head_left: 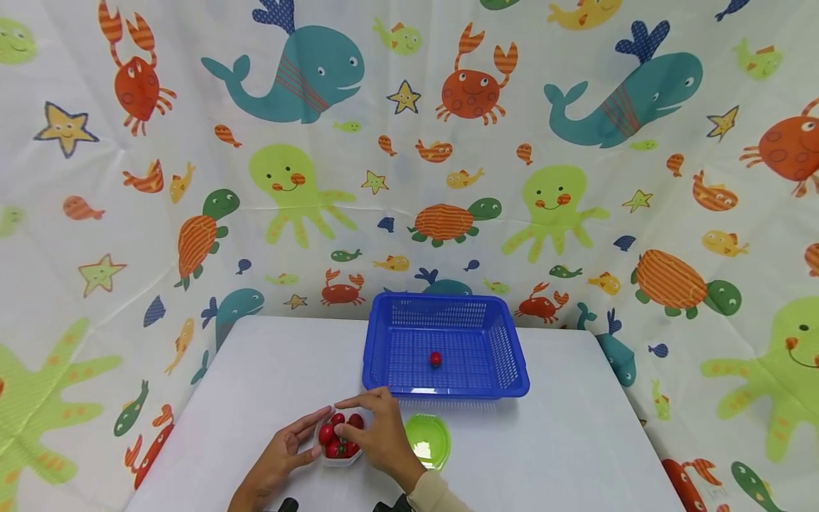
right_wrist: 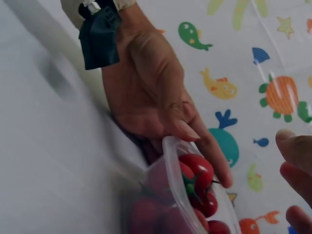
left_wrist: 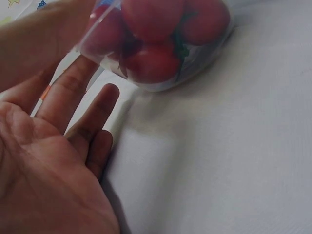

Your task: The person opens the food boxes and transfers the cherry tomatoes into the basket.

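A clear plastic tub (head_left: 341, 461) filled with several small red tomatoes (head_left: 328, 434) with green stalks sits near the table's front. My left hand (head_left: 279, 455) holds the tub's left side; thumb and index finger are at its rim, seen in the right wrist view. In the left wrist view its lower fingers (left_wrist: 100, 109) stretch out, apart from the tub. Over the tub hovers my right hand (head_left: 384, 435), thumb and fingers spread. In the right wrist view its fingertips (right_wrist: 295, 151) stand apart from the tomatoes, and nothing shows between them.
Behind the tub stands a blue plastic basket (head_left: 446, 392) with one red tomato (head_left: 436, 359) inside. A bright green lid (head_left: 428, 441) lies right of my right hand. White cloth covers the table (head_left: 550, 448); a sea-animal curtain (head_left: 409, 192) hangs behind and on both sides.
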Demonstrator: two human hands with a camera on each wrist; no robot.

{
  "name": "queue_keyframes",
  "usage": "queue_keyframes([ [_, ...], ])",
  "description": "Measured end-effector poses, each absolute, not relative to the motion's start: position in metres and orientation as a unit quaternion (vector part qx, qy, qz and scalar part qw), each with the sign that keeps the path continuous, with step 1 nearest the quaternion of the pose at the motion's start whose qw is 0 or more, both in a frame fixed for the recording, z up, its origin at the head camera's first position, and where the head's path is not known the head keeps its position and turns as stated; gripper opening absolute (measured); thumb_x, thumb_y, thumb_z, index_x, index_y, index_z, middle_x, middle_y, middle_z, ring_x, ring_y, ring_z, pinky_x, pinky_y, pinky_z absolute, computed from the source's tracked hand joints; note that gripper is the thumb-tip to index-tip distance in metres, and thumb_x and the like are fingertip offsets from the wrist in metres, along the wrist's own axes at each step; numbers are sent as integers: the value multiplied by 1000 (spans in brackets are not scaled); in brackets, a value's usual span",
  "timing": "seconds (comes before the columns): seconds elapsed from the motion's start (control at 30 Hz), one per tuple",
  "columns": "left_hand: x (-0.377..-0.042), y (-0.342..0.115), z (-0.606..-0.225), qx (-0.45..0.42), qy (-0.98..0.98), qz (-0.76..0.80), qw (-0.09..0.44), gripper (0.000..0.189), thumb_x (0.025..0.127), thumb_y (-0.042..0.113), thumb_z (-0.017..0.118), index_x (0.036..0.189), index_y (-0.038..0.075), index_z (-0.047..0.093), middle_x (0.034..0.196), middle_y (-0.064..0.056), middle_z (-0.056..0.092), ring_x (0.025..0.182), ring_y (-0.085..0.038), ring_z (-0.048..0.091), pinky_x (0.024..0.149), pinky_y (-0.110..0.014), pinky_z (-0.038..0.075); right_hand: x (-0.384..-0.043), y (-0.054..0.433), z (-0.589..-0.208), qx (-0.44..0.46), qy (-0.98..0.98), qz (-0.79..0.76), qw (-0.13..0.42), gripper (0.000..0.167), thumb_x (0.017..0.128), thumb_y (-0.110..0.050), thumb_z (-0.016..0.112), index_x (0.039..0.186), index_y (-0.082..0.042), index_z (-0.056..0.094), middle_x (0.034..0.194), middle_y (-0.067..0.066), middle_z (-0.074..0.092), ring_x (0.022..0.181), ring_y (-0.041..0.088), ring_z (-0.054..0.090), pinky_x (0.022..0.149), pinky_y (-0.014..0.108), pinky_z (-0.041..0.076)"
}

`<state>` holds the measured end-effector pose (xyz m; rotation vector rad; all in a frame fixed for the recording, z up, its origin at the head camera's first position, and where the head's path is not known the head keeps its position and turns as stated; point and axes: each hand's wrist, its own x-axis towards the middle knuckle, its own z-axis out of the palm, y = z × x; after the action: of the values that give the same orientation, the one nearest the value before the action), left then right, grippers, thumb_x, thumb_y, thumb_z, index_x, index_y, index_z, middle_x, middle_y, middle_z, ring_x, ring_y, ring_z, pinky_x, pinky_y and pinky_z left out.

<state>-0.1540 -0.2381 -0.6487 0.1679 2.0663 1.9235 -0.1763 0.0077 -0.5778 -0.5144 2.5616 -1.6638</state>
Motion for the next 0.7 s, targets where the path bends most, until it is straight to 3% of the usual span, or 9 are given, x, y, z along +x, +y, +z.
queue_keyframes([
  [0.07,-154,-238,-649,67,723,670,156,60,106,11,64,162,12,44,167,-2,48,141,16,45,129,-66,20,-175,7,-580,-166,822,-544,23,35,86,-30,90,116,-44,80,116,-9,72,113,8,52,103,35,46],
  [0.17,-154,-239,-648,67,718,675,158,61,105,10,65,162,12,44,166,-2,49,141,16,44,130,-38,35,-173,5,-585,-159,820,-549,23,35,85,-31,91,117,-40,81,113,-13,72,113,7,53,101,34,45],
  [0.23,-154,-238,-648,68,714,679,159,61,105,10,65,162,11,44,167,-3,48,142,16,44,120,-17,40,-172,4,-589,-153,821,-549,23,35,84,-30,91,117,-38,81,113,-17,71,115,6,54,103,36,45],
  [0.3,-154,-238,-648,61,705,688,162,62,104,9,66,162,12,45,167,-4,47,141,16,45,109,-3,36,-172,3,-595,-146,826,-544,21,35,85,-31,91,118,-38,81,117,-16,70,118,7,55,106,39,45],
  [0.5,-155,-238,-649,65,706,687,158,62,104,8,66,162,10,44,168,-9,45,141,16,45,107,-1,33,-171,-4,-612,-125,845,-519,4,35,83,-32,92,114,-42,81,134,0,69,134,20,53,110,51,42],
  [0.7,-154,-238,-651,70,708,686,153,61,104,7,65,162,9,44,168,-10,45,142,15,44,107,-1,30,-173,-9,-625,-130,851,-508,-14,35,79,-29,94,110,-40,82,113,-23,76,135,18,54,109,51,37],
])
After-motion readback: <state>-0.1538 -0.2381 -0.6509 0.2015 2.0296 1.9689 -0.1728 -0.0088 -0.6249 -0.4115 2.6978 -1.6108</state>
